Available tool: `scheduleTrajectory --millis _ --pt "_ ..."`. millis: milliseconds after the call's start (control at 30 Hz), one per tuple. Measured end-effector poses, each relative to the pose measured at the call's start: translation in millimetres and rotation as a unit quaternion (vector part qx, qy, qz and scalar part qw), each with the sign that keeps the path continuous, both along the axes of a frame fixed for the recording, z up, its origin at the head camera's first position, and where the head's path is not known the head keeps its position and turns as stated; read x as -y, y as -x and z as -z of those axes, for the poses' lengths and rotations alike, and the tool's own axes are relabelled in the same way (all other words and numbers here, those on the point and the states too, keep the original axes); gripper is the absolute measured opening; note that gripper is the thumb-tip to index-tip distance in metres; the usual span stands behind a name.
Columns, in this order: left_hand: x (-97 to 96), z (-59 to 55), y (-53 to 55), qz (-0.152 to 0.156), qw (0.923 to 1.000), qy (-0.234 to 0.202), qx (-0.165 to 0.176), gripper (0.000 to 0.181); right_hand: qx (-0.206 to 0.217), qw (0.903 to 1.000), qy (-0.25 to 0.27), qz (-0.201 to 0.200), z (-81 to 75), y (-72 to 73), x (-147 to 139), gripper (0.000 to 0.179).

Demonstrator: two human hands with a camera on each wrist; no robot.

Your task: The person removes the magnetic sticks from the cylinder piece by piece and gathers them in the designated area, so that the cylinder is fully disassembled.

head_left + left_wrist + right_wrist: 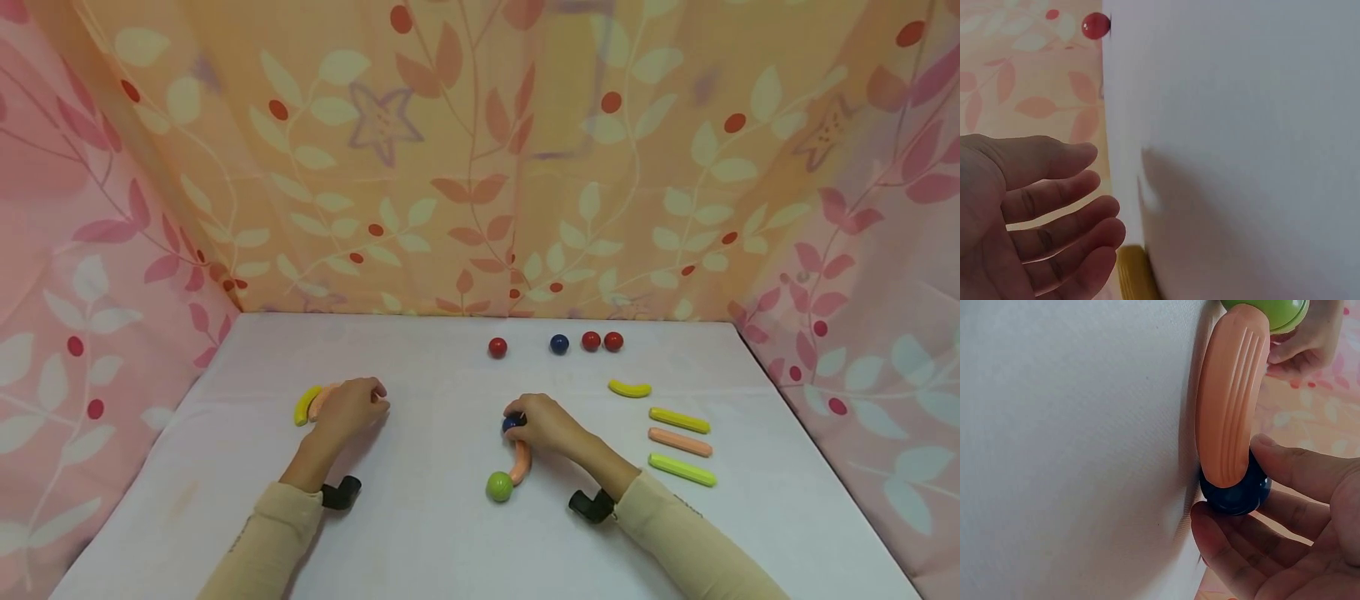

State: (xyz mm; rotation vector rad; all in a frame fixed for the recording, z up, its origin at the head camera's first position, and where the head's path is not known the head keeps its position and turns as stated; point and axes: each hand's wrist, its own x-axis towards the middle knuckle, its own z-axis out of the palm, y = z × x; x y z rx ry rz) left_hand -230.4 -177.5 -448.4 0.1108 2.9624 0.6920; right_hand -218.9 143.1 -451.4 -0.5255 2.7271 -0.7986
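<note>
My right hand (551, 423) pinches a dark blue ball (1235, 495) between thumb and fingers, low over the white table. The ball sits at the far end of a curved orange stick (1230, 400) with grooves along it. A green ball (499, 487) is at the stick's near end. On the left, my left hand (348, 410) hovers with loosely bent fingers and nothing in them. Beside it lie a curved yellow stick (303, 407) and a second curved orange stick (321, 403), the latter partly hidden by the hand.
Along the back of the table (420, 350) are a red ball (497, 347), another blue ball (559, 344) and two more red balls. A curved yellow stick (630, 389) lies at the right, above straight yellow (679, 420), orange (680, 442) and lime (682, 470) sticks. Patterned curtains surround the table.
</note>
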Motion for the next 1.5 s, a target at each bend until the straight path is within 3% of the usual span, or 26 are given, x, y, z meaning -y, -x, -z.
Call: scheduleTrajectory --millis 333,667,933,1167,1267,1367,1500 --pt "-44.5 1.4 -6.7 0.046 0.9951 -0.072 0.049 0.016 0.001 1.0 0.007 -0.006 0.5 0.0 -3.5 0.029" --pt "-87.4 5.9 -18.2 0.112 0.9827 -0.117 0.09 0.01 0.013 0.9999 0.009 0.004 2.1 -0.6 -4.5 0.03" --pt "-119.9 9.5 -17.0 0.182 0.9722 -0.131 0.069 0.011 0.009 0.9994 0.013 0.03 -4.4 -7.0 -10.7 0.036" --pt "-140.8 7.7 -8.3 0.196 0.9692 -0.138 0.055 0.02 -0.014 0.9983 0.028 0.049 -11.0 -25.1 -17.4 0.03" --pt "-147.1 8.3 -3.0 0.199 0.968 -0.137 0.067 0.023 -0.03 0.9985 0.046 0.008 -12.9 -38.1 -20.7 0.025" --pt "-152.0 7.6 2.0 0.209 0.964 -0.139 0.087 0.027 -0.055 0.995 0.049 -0.067 -13.9 -50.6 -21.3 0.025" --pt "-156.3 6.6 5.8 0.245 0.9549 -0.133 0.103 0.033 -0.114 0.9772 0.008 -0.179 -11.4 -62.2 -16.0 0.026"
